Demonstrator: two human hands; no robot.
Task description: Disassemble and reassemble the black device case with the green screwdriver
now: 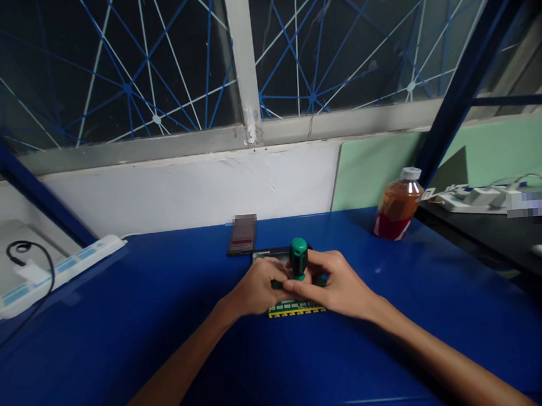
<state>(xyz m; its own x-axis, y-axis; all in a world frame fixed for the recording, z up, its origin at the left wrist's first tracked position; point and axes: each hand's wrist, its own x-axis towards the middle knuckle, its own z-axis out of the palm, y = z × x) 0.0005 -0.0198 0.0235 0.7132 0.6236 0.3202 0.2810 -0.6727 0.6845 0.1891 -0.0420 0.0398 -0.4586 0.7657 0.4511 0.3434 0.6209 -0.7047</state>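
Note:
A screwdriver (pixel 298 260) with a green-capped, black and green handle stands roughly upright in front of me. My right hand (pixel 344 284) is closed around its lower handle, thumb and fingers meeting there. Close against it, my left hand (pixel 261 287) has its fingers curled together by the screwdriver's lower end; what they pinch is hidden. Beneath both hands lies a green bit case (pixel 297 305) with a yellow front edge and rows of small pale labels. The hands cover most of its middle, and the screwdriver's tip cannot be seen.
Behind the case lies a dark phone (pixel 243 234) on the blue table (pixel 209 380). A drink bottle (pixel 397 206) stands at the back right. On the left is a white power strip (pixel 66 270) with a black cable (pixel 51 268). Another power strip (pixel 479 201) sits far right.

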